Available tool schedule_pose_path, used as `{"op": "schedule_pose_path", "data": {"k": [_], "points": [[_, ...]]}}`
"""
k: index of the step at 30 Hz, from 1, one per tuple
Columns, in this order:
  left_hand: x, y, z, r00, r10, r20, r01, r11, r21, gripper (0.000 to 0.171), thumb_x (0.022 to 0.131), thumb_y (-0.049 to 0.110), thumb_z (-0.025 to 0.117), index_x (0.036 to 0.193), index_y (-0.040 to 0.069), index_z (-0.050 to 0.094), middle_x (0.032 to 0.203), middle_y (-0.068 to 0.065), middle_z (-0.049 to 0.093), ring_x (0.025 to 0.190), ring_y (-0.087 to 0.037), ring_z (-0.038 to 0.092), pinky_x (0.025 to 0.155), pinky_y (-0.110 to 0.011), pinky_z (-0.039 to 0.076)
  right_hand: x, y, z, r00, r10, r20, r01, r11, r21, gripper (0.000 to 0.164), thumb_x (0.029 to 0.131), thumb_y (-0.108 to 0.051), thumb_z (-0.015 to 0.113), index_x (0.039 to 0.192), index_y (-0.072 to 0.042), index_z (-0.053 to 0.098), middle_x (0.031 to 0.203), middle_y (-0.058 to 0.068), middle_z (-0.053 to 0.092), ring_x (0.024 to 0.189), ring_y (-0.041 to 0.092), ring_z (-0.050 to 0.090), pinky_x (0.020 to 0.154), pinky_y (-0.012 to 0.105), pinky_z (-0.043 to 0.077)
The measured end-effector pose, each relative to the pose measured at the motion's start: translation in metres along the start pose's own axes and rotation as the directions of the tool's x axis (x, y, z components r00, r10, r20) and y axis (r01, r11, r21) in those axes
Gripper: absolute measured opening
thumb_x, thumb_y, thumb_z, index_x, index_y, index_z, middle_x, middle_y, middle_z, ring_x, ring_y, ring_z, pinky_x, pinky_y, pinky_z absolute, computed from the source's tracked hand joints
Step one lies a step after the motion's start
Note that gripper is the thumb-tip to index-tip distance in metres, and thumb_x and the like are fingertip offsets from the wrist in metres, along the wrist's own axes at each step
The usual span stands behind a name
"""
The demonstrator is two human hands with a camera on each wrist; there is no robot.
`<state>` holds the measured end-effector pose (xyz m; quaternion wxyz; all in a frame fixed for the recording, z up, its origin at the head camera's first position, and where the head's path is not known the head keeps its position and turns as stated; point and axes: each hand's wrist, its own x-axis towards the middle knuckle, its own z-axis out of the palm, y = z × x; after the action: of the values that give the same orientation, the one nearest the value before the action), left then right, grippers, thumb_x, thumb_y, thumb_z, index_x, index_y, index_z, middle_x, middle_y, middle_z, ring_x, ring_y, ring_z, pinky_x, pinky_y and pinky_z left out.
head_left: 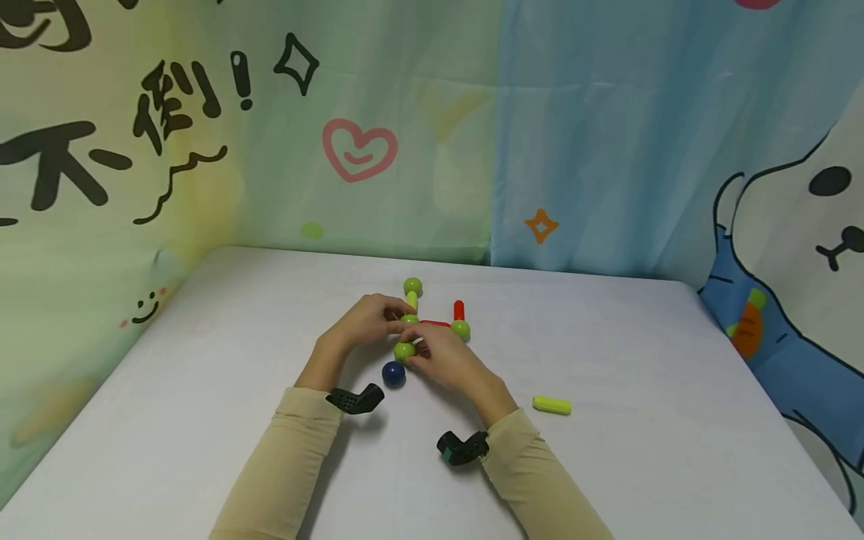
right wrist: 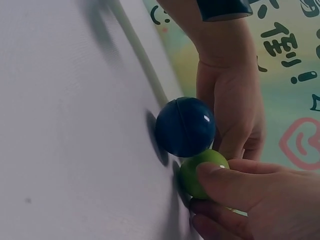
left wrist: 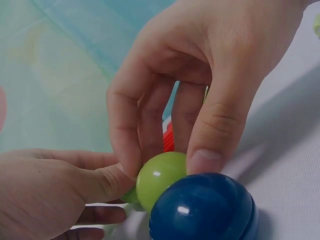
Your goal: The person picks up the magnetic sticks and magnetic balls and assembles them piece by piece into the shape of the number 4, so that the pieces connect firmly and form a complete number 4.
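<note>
In the head view my left hand (head_left: pixel 363 324) pinches a green ball (head_left: pixel 409 320) in a ball-and-rod structure. My right hand (head_left: pixel 447 358) holds a nearer green ball (head_left: pixel 404 352) between thumb and fingers; the wrist views show this grip up close on the ball (left wrist: pixel 162 177). A yellow-green rod (head_left: pixel 412 300) runs from the left hand's ball to a far green ball (head_left: pixel 412 286). A red rod (head_left: pixel 435 323) reaches toward another green ball (head_left: pixel 460 330), from which a second red rod (head_left: pixel 459 310) extends. A navy ball (head_left: pixel 394 374) sits right by the nearer green ball. Fingers hide part of the joints.
A loose yellow-green rod (head_left: pixel 552 406) lies on the white table (head_left: pixel 641 360), right of the right forearm. A printed curtain (head_left: pixel 405 150) hangs behind the table. Black wrist cameras (head_left: pixel 462 448) sit on the inner side of both sleeves, low over the tabletop.
</note>
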<state>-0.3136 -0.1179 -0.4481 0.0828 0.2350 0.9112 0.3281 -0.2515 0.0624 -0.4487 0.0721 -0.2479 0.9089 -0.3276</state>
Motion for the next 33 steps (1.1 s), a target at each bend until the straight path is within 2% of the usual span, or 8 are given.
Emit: {"op": "schedule_pose_path", "data": {"k": [7, 10, 14, 20, 23, 27, 33], "points": [[0.002, -0.001, 0.000, 0.999, -0.040, 0.011, 0.040, 0.999, -0.006, 0.031, 0.087, 0.027, 0.070, 0.116, 0.015, 0.068, 0.095, -0.001, 0.069, 0.085, -0.012, 0.060, 0.074, -0.026, 0.046, 0.000, 0.000, -0.005, 0.999, 0.006, 0.041, -0.001, 0.993, -0.115, 0.040, 0.086, -0.017, 0.071, 0.124, -0.011, 0.061, 0.120, 0.004, 0.060, 0.097, 0.015, 0.060, 0.088, 0.031, 0.050], [0.001, 0.000, -0.001, 0.999, -0.045, 0.009, 0.045, 0.999, -0.004, 0.033, 0.086, 0.029, 0.070, 0.116, 0.015, 0.068, 0.094, -0.001, 0.069, 0.085, -0.012, 0.059, 0.074, -0.026, 0.046, 0.000, 0.001, -0.007, 0.998, 0.028, 0.063, -0.020, 0.991, -0.134, 0.039, 0.086, -0.019, 0.071, 0.123, -0.013, 0.062, 0.122, 0.005, 0.058, 0.096, 0.014, 0.058, 0.088, 0.031, 0.049], [-0.001, 0.001, -0.002, 0.999, -0.038, 0.008, 0.038, 0.999, -0.009, 0.033, 0.086, 0.026, 0.071, 0.116, 0.014, 0.068, 0.097, -0.002, 0.070, 0.086, -0.013, 0.060, 0.076, -0.028, 0.047, -0.002, 0.004, -0.012, 0.996, 0.042, 0.080, -0.035, 0.995, -0.092, 0.036, 0.084, -0.017, 0.073, 0.119, -0.012, 0.063, 0.120, 0.003, 0.059, 0.098, 0.015, 0.059, 0.089, 0.032, 0.049], [-0.002, 0.003, 0.001, 0.998, -0.050, 0.031, 0.052, 0.998, -0.048, 0.032, 0.084, 0.027, 0.072, 0.115, 0.016, 0.069, 0.100, -0.001, 0.069, 0.086, -0.012, 0.058, 0.075, -0.026, 0.046, -0.012, 0.015, -0.028, 0.990, 0.078, 0.117, -0.083, 0.996, 0.038, 0.034, 0.083, -0.015, 0.074, 0.115, -0.015, 0.063, 0.109, -0.003, 0.065, 0.101, 0.015, 0.063, 0.090, 0.034, 0.050], [-0.003, 0.003, 0.002, 0.998, -0.043, 0.040, 0.045, 0.997, -0.055, 0.032, 0.083, 0.027, 0.073, 0.113, 0.016, 0.069, 0.096, 0.000, 0.069, 0.083, -0.011, 0.058, 0.073, -0.026, 0.046, -0.017, 0.023, -0.039, 0.992, 0.089, 0.093, -0.097, 0.992, 0.079, 0.034, 0.083, -0.016, 0.073, 0.116, -0.017, 0.062, 0.110, -0.001, 0.065, 0.103, 0.018, 0.062, 0.090, 0.036, 0.050], [-0.003, 0.003, 0.002, 0.997, -0.055, 0.048, 0.057, 0.997, -0.060, 0.031, 0.082, 0.027, 0.075, 0.111, 0.017, 0.070, 0.095, 0.001, 0.068, 0.084, -0.011, 0.057, 0.075, -0.026, 0.046, -0.023, 0.037, -0.056, 0.994, 0.111, -0.003, -0.109, 0.985, 0.134, 0.037, 0.085, -0.016, 0.072, 0.120, -0.014, 0.060, 0.120, 0.003, 0.062, 0.108, 0.024, 0.062, 0.091, 0.038, 0.050], [-0.002, 0.001, 0.000, 0.994, -0.090, 0.064, 0.094, 0.994, -0.052, 0.029, 0.084, 0.029, 0.073, 0.111, 0.021, 0.068, 0.100, 0.000, 0.065, 0.092, -0.014, 0.056, 0.082, -0.030, 0.047, -0.027, 0.059, -0.074, 0.970, 0.207, -0.128, -0.181, 0.964, 0.193, 0.045, 0.088, -0.022, 0.068, 0.130, -0.015, 0.053, 0.129, 0.007, 0.057, 0.115, 0.028, 0.058, 0.095, 0.043, 0.048]]}}
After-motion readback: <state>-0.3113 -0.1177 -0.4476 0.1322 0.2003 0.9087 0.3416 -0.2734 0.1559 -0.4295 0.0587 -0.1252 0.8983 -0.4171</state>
